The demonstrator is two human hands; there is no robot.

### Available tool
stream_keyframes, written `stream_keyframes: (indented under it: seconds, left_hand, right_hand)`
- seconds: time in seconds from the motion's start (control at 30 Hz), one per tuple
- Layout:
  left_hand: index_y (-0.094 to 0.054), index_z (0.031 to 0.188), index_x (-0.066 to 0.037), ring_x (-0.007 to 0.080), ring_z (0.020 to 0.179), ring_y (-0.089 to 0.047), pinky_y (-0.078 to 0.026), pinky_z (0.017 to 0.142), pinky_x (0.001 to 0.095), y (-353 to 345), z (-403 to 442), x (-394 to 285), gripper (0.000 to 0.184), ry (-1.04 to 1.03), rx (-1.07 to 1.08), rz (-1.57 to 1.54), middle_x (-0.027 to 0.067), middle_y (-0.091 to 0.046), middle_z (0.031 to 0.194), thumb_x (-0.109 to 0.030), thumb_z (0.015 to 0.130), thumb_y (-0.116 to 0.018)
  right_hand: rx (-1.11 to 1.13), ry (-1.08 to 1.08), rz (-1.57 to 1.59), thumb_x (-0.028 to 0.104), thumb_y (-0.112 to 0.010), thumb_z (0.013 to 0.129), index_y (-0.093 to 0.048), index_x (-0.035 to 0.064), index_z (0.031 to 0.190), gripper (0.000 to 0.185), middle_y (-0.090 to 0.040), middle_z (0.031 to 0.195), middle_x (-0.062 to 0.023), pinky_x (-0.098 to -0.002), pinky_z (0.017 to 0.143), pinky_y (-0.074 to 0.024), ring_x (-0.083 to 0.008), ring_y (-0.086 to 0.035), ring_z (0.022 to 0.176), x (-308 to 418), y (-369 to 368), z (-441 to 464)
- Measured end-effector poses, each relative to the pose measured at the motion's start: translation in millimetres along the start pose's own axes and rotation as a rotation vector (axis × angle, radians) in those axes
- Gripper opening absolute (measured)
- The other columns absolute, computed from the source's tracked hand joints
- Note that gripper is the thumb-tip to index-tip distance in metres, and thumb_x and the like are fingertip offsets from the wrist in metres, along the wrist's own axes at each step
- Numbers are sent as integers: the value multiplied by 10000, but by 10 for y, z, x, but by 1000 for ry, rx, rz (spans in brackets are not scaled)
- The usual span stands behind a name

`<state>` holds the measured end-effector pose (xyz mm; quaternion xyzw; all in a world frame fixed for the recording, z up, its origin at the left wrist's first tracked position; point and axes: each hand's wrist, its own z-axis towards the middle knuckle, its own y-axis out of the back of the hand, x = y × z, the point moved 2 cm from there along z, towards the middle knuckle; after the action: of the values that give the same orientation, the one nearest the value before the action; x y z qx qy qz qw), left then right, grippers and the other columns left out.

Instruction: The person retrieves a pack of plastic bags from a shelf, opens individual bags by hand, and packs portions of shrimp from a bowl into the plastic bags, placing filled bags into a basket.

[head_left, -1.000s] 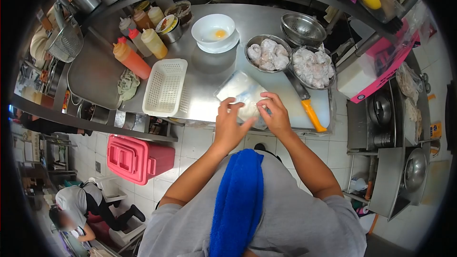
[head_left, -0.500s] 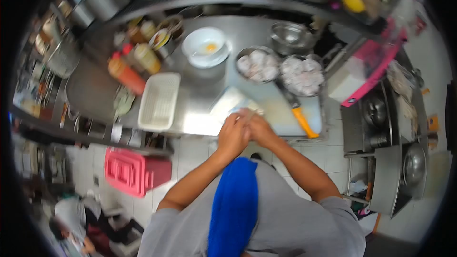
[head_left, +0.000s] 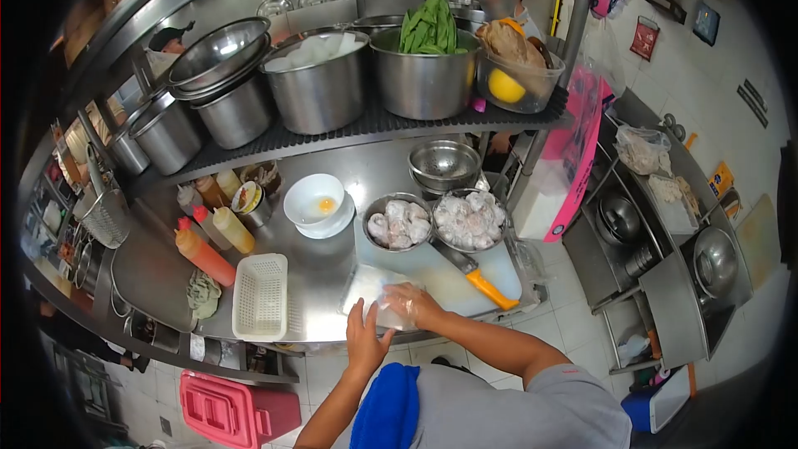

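My right hand (head_left: 407, 303) is at the counter's front edge, fingers stretched out, with clear thin plastic (head_left: 394, 316) over or against them. I cannot make out whether the plastic is a glove or a bag. Close by on its left, my left hand (head_left: 366, 339) has its fingers apart, the tips near the plastic. A flat stack of pale plastic sheets or bags (head_left: 357, 287) lies just beyond both hands. To the right, a knife with an orange handle (head_left: 492, 289) rests on a white cutting board (head_left: 416, 270). Bowls of pale raw meat pieces (head_left: 399, 224) stand behind it.
A white bowl with an egg (head_left: 314, 199) stands behind the hands. Left are a white plastic basket (head_left: 260, 324) and squeeze bottles (head_left: 204, 258). Overhead, a shelf (head_left: 332, 135) bears large metal pots (head_left: 320, 91). A pink lidded bin (head_left: 241, 416) sits on the floor. Other people are partly visible beyond the shelf.
The view has tilted up, bringing the shelf and its pots into sight. My hands, clasped together earlier, have separated, and clear plastic now shows at my right hand.
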<state>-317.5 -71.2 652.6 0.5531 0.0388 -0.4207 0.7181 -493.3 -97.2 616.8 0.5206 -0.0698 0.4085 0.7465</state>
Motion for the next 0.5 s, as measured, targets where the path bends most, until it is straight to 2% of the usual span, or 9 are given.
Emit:
stream_keyframes:
  seconds: [0.03, 0.13, 0.27, 0.33, 0.37, 0.43, 0.5]
  left_hand:
    - [-414, 1318, -52, 444, 1263, -325, -308, 1021, 486, -27, 7, 7, 744, -4, 28, 34, 259, -315, 1389, -182, 679, -771]
    - [-414, 1325, -58, 442, 1268, -324, -304, 1025, 487, -164, 47, 88, 755, -40, 33, 31, 257, -299, 1406, -190, 674, -774]
    - [-438, 1315, -63, 439, 1277, -326, -308, 1036, 474, -179, 115, 83, 734, -59, 59, 26, 255, -308, 1409, -181, 676, -779]
    - [-459, 1302, -69, 434, 1279, -328, -307, 1038, 472, -206, 130, 105, 701, -49, 46, 13, 250, -310, 1411, -176, 685, -771]
    - [-461, 1303, -73, 431, 1280, -329, -306, 1038, 472, -222, 129, 115, 691, -64, 51, 16, 242, -316, 1410, -170, 690, -765]
    - [-462, 1303, -77, 428, 1282, -330, -306, 1038, 472, -242, 131, 115, 681, -71, 52, 21, 234, -322, 1409, -165, 696, -759]
    - [-502, 1275, -83, 419, 1285, -324, -302, 1023, 517, -267, 153, 78, 585, -81, 61, 2, 203, -340, 1403, -157, 735, -715]
  right_hand:
    - [31, 26, -8, 193, -557, 852, -603, 61, 1068, 257, -535, 1236, -135, -418, 900, -454, -331, -486, 1135, -28, -15, -16]
    - [28, 27, 92, 197, -571, 853, -574, 71, 1157, 329, -511, 1271, -157, -417, 958, -423, -343, -471, 1171, -65, -42, -82]
    - [128, 129, -19, 188, -583, 851, -537, 79, 1231, 398, -478, 1313, -170, -401, 990, -399, -345, -465, 1193, -10, 221, -157]
    - [30, 75, 58, 140, -604, 825, -477, 83, 1284, 480, -493, 1294, -165, -406, 988, -402, -359, -471, 1182, -197, 173, -318]
    - [39, 82, 62, 140, -604, 825, -477, 83, 1284, 480, -493, 1294, -165, -406, 988, -402, -359, -471, 1182, -216, 184, -389]
    - [98, -103, -76, 143, -641, 799, -478, 96, 1291, 521, -490, 1304, -154, -401, 1004, -386, -346, -455, 1207, -253, 221, -444]
    - [89, -150, -28, 134, -636, 796, -485, 100, 1288, 516, -489, 1309, -146, -398, 1010, -381, -337, -456, 1209, -192, 284, -443]
